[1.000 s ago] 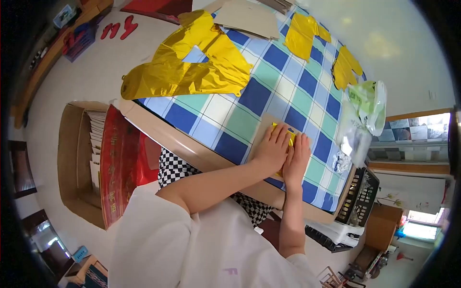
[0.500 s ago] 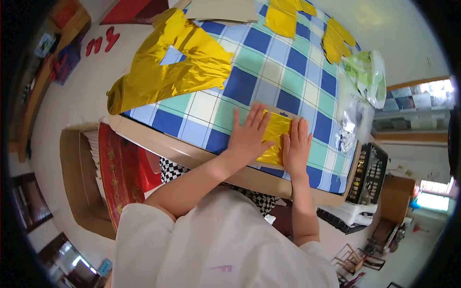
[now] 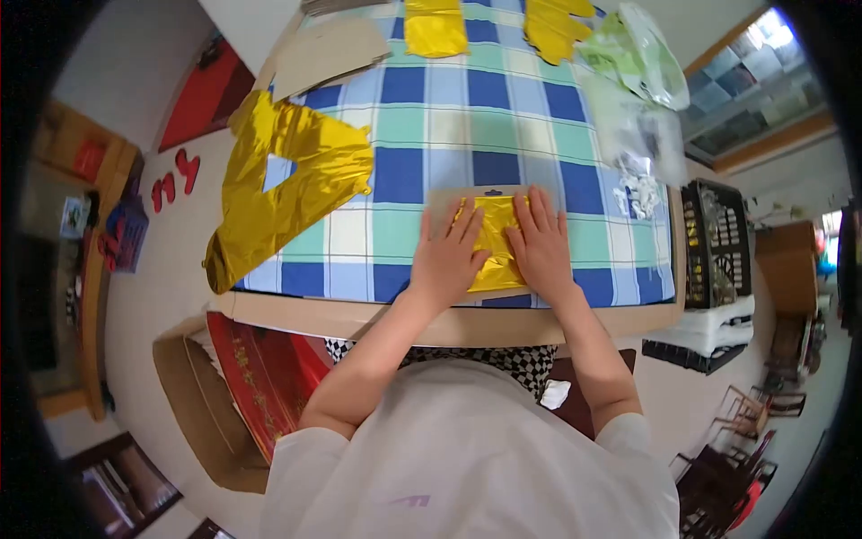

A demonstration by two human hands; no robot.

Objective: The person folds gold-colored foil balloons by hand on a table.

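Observation:
A folded gold foil balloon lies in a flat rectangle near the table's front edge, on what looks like a card with a hang slot at its top. My left hand rests flat over its left side, fingers stretched out. Across its right side lies my right hand, also flat with fingers extended. Both palms touch the foil, and neither hand grips anything. To the left, an unfolded, flat letter-shaped gold foil balloon with a triangular opening hangs partly over the table edge.
Brown cardboard sheets are stacked at the far left of the checked tablecloth. More gold foil balloons lie at the back. Plastic bags sit along the right side. A black crate stands right; an open cardboard box is below left.
The camera view has turned, so the table now appears squarer. My left hand has come down flat against the folded foil's left side; the right hand stays on its right side.

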